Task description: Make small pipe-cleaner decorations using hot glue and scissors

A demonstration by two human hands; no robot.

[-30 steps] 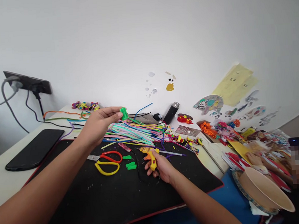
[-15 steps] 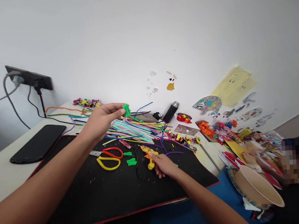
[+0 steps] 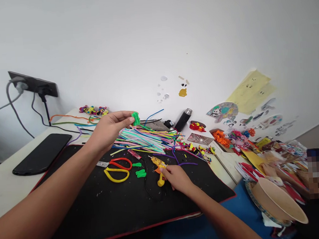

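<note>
My left hand (image 3: 109, 127) pinches a small green piece (image 3: 135, 118) between thumb and fingertips, up in the air in front of the near edge of a heap of coloured stems (image 3: 140, 142). My right hand (image 3: 178, 178) is low over the black mat (image 3: 111, 214), thumb and fingertips against the yellow glue gun (image 3: 158, 166) by its orange trigger; I cannot tell whether they grip it or merely touch it. The gun's nozzle points away from me and to the left, towards the stems.

Between my two arms, on the mat, lie the scissors (image 3: 117, 169), one handle loop red and the other yellow, their blades pointing left. Just to the right of them sit more green bits (image 3: 140, 173), and beyond those a pinkish-red stick (image 3: 134, 154) with a dark cord running from it. Purple stems (image 3: 187, 163) trail over the mat past the gun.

A black phone (image 3: 41, 154) lies on the pale worktop (image 3: 9, 177) off to my left. A black bottle (image 3: 183, 120) leans behind the heap, and small colourful figures (image 3: 198, 148) lie to its right, nearer me.
</note>
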